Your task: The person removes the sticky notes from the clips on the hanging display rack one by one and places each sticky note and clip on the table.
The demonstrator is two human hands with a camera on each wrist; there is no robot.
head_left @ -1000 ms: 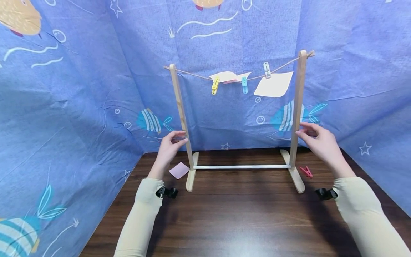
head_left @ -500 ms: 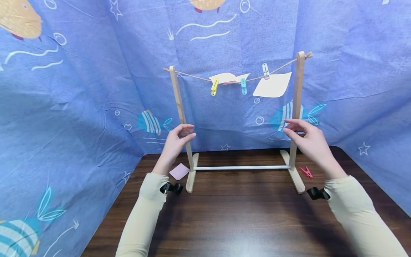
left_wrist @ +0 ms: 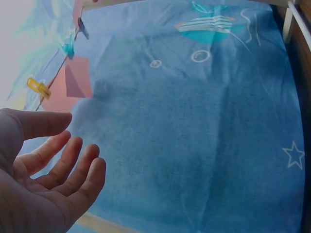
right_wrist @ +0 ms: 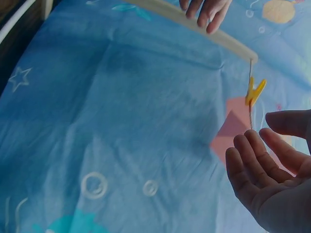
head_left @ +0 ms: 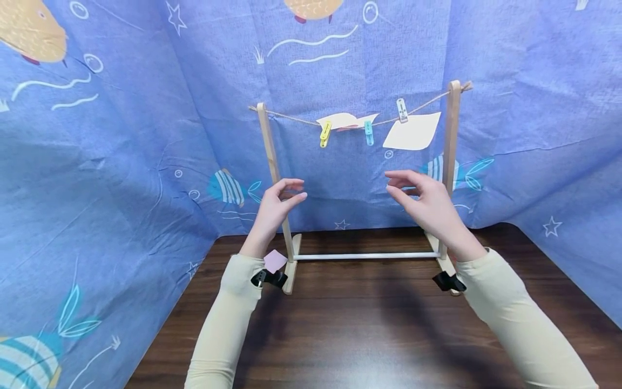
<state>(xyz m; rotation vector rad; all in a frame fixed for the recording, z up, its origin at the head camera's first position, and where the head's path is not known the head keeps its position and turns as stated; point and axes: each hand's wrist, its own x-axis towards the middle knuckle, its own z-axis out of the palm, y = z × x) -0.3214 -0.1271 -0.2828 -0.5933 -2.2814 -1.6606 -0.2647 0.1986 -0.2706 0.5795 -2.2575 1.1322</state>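
Observation:
My left hand [head_left: 278,210] is raised in front of the left post of a wooden rack [head_left: 268,143], fingers loosely curved and holding nothing. My right hand [head_left: 427,205], just as bare, hovers inward of the right post, thumb and fingers apart. Above the hands a string [head_left: 293,116] runs between the post tops. A yellow clothespin [head_left: 325,134] and a light blue clothespin [head_left: 369,133] clip pale paper [head_left: 338,119] to it. Farther right, a white clothespin [head_left: 401,110] holds a cream sheet [head_left: 413,133]. From the right wrist, the paper [right_wrist: 236,119] behind the yellow clothespin looks pink.
On the dark wooden table [head_left: 340,324] a small pink paper [head_left: 275,261] lies by the rack's left foot, partly beside my left wrist. A white rod [head_left: 364,255] joins the two feet low down. Blue fish-patterned cloth [head_left: 194,135] surrounds the back and sides.
Both hands have moved inward from beside the two posts and risen a little, the right one farther. My right arm now covers the place where the red clothespin lay. The clipped papers stay on the string.

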